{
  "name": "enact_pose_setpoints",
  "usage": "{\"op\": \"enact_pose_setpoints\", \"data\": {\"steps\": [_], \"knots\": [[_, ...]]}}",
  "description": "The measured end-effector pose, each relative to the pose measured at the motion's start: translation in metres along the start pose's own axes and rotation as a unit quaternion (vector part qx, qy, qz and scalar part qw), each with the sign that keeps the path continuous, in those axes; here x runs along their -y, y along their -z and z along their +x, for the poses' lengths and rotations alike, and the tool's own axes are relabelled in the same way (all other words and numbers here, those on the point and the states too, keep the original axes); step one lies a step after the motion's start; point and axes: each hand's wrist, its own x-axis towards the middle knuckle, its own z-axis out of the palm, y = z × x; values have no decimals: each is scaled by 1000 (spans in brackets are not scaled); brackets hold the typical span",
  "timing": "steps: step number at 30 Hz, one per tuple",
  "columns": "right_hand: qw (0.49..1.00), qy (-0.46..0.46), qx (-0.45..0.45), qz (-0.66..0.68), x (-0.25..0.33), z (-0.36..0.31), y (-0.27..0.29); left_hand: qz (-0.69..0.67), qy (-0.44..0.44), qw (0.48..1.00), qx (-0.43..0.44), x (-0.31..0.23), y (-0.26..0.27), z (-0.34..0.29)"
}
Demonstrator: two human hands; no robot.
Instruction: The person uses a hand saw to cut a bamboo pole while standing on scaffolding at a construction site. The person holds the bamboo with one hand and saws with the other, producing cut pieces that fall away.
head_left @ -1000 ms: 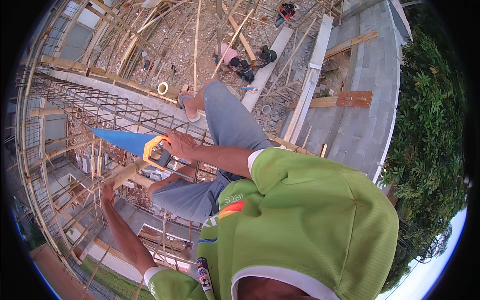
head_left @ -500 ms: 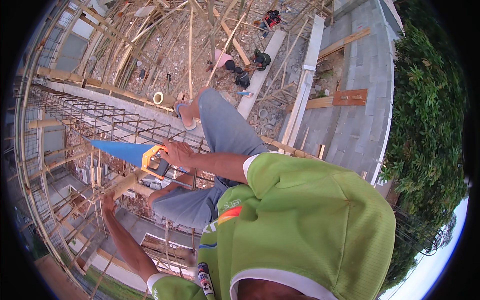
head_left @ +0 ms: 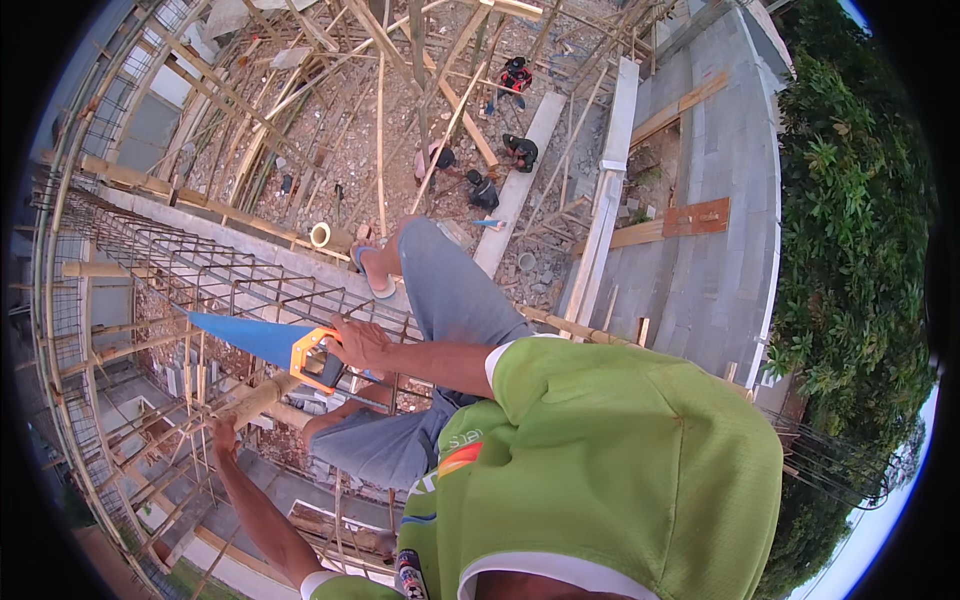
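In my right hand is a handsaw, its orange and black handle enclosed by my fingers. The saw's blue blade points left, above a thick bamboo pole. My left hand is closed on the pole's underside, with its fingers partly hidden. Whether the blade's teeth touch the pole I cannot tell. Beside the saw, a cage of steel rebar runs along a concrete beam, and my sandalled foot rests on the beam's far side.
I sit high up among bamboo scaffolding. Several co-workers are on the rubble far below, near a long pale plank. A pale ring-shaped bucket stands past the beam. A block wall and trees lie to the right.
The whole view has shifted, so the scene sits lower in the picture. My hands keep their holds on the saw and the pole. Down below, the co-worker in pink has changed posture.
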Motion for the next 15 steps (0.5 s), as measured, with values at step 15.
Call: {"op": "enact_pose_setpoints", "data": {"steps": [15], "knots": [[999, -8, 47, 12, 4, -2, 4, 174, -37, 983, -52, 25, -15, 31]]}}
